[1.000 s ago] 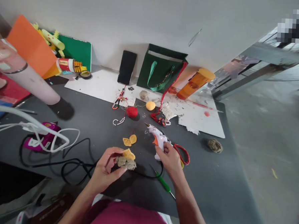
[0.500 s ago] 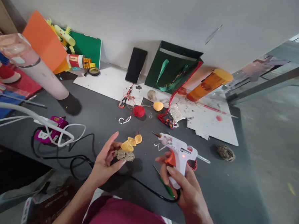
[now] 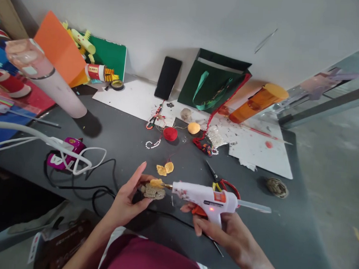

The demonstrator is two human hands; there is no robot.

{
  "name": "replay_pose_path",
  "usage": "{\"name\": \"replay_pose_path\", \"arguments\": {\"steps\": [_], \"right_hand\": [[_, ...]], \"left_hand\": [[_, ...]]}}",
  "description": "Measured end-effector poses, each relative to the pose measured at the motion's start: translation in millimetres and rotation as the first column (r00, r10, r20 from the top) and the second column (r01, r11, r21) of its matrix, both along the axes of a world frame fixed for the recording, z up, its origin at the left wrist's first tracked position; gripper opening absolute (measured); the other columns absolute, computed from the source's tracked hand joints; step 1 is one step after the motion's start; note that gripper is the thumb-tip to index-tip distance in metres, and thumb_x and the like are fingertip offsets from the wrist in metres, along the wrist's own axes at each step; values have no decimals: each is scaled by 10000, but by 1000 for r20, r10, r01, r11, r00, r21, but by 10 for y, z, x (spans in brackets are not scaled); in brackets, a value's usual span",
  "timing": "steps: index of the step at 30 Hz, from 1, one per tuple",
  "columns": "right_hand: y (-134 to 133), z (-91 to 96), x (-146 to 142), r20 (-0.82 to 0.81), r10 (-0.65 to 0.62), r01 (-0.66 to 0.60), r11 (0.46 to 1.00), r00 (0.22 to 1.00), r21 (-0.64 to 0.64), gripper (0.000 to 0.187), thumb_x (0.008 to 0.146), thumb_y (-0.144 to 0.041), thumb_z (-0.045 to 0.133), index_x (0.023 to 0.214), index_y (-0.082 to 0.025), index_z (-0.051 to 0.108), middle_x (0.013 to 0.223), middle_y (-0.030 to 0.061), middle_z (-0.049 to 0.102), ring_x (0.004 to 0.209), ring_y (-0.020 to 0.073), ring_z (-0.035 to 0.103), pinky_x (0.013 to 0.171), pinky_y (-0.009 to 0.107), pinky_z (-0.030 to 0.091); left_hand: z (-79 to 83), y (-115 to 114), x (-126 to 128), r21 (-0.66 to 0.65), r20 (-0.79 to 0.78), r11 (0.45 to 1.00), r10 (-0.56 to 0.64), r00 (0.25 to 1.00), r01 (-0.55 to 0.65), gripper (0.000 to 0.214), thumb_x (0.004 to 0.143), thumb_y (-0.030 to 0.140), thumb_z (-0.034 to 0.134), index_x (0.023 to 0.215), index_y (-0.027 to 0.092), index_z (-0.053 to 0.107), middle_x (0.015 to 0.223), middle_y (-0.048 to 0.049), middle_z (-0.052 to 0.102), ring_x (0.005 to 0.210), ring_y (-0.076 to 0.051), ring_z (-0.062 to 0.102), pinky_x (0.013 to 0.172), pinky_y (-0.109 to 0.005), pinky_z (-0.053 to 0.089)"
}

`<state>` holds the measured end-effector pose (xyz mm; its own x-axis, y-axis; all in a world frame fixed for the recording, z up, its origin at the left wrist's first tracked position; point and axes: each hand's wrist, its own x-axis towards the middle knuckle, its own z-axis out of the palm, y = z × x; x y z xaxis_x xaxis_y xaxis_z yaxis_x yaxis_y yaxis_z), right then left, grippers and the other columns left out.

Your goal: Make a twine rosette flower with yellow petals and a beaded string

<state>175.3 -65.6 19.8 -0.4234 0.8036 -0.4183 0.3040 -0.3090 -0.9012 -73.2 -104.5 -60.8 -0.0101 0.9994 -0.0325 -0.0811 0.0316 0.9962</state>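
Between its thumb and fingers my left hand (image 3: 129,198) grips a small grey-brown crocheted piece (image 3: 153,191). On top of that piece sits a yellow crocheted petal (image 3: 156,183). My right hand (image 3: 219,229) is wrapped round the handle of a white hot glue gun (image 3: 204,197), its red light lit and a clear glue stick jutting from the back. The metal nozzle points left, at or very close to the yellow petal; I cannot tell whether it touches. Just beyond the left hand, two more yellow crocheted petals (image 3: 165,168) lie on the dark table.
Scissors (image 3: 220,183) lie behind the glue gun, with a yarn ball (image 3: 277,188) farther right. Red (image 3: 170,134) and yellow (image 3: 194,128) balls, beads, a phone (image 3: 168,78) and a green bag (image 3: 214,82) stand at the back. Cables and a purple device (image 3: 65,152) occupy the left.
The glue gun has swung level and moved in, bringing its nozzle to the yellow petal by my left hand. The scissors behind it have come into view. My left hand keeps its hold.
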Motion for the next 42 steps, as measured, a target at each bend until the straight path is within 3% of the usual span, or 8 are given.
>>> {"name": "replay_pose_path", "arguments": {"steps": [3,7,14,26,33,42], "right_hand": [[-15,-17,33,43,22,-20,999,999,-44,291,837,-477,649,998,-244,715,731,41,678,612,159,564,570,283,481],[18,-26,35,92,72,-73,997,993,3,300,809,-489,664,933,-220,717,813,70,720,637,165,610,562,267,523],[96,67,0,169,161,-178,980,972,93,380,834,-555,591,899,-203,717,774,65,709,662,174,625,592,271,546],[78,44,-47,261,117,-198,931,958,306,284,845,-446,592,790,-196,714,666,37,676,597,164,596,556,245,529],[54,93,-70,335,110,-231,909,936,347,268,844,-398,579,706,-208,708,539,3,620,459,130,507,439,207,480],[23,55,13,393,107,-267,886,913,379,280,892,-415,537,786,-221,709,563,-15,604,473,128,507,501,222,523]], "left_hand": [[10,0,-1,-14,20,1000,-1,1000,1,817,801,191,681,1512,274,288,1169,-80,668,1098,-179,629,1011,-319,464],[8,-12,-2,0,58,1000,-10,998,10,845,798,183,693,1519,273,262,1169,-83,667,1086,-182,634,992,-323,477],[38,-15,-16,133,59,991,-29,998,21,819,827,92,657,1482,416,288,1206,-27,658,1090,-145,632,974,-272,477],[38,-30,-34,216,-77,976,-8,997,24,837,816,62,621,1504,373,259,1198,-52,671,1069,-166,641,967,-308,486],[37,-39,-44,243,-130,970,8,991,24,806,834,92,609,1513,343,254,1183,-63,672,1054,-173,645,951,-313,498],[31,-36,-47,241,-109,971,28,994,-1,784,832,96,620,1484,398,309,1182,-32,668,1053,-158,636,968,-303,482]]}}
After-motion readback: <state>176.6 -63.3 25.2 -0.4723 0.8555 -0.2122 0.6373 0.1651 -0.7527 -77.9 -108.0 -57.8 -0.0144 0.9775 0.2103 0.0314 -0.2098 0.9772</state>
